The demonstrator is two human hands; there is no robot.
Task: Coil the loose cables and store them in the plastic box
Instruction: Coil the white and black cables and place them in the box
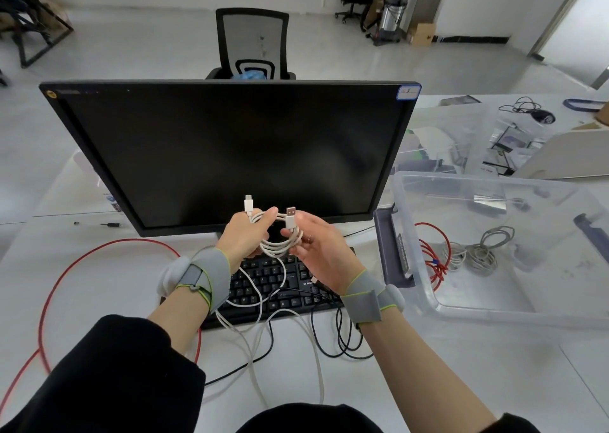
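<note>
A white USB cable [278,246] is wound into a small coil in front of the monitor, above the keyboard. My left hand [245,238] grips the coil's left side, and a small white plug sticks up above its fingers. My right hand [316,248] pinches the coil's right side just below the USB-A plug. The clear plastic box [428,287] stands on the table to the right. Inside it lie a grey coiled cable [487,251] and part of a red cable [433,261]. More white cable [253,343] and a black cable [329,343] lie loose on the table.
A black monitor [230,149] stands close behind my hands, with a black keyboard [283,284] under them. A long red cable [52,294] loops over the table's left side. Clear bags and papers [478,142] are piled at the back right. An office chair [252,43] stands behind the monitor.
</note>
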